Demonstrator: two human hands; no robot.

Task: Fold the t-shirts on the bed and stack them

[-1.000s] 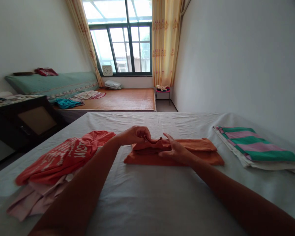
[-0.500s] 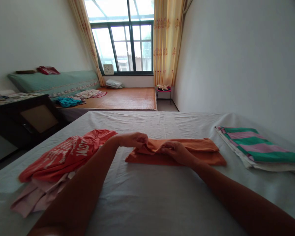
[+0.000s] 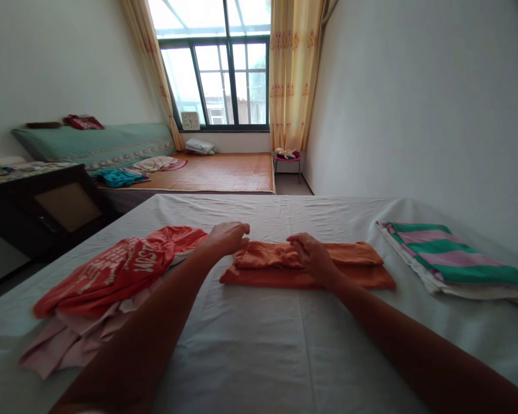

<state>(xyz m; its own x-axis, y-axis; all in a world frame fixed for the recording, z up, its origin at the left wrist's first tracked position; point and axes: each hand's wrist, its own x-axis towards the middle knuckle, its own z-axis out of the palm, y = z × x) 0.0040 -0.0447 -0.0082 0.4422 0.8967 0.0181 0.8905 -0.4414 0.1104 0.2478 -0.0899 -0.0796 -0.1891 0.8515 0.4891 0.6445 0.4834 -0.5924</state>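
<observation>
A folded orange cloth (image 3: 354,269) lies on the white sheet of the bed (image 3: 259,345) in front of me. My left hand (image 3: 228,237) hovers at the cloth's left end, just over the top fold, with its fingers loosely stretched and nothing in them. My right hand (image 3: 311,257) rests on the middle of the top fold, its fingers bent down and pressed onto the fabric.
A heap of red printed and pink clothes (image 3: 112,276) lies to the left. A folded green-and-pink striped cloth (image 3: 449,259) sits at the right by the wall. Beyond are a dark cabinet (image 3: 47,207), a low bed with a woven mat (image 3: 224,172) and a window.
Both hands had pinched the raised fold of the orange cloth; the fold now lies flat. My left hand has let go and drawn slightly left, and my right hand has moved slightly right.
</observation>
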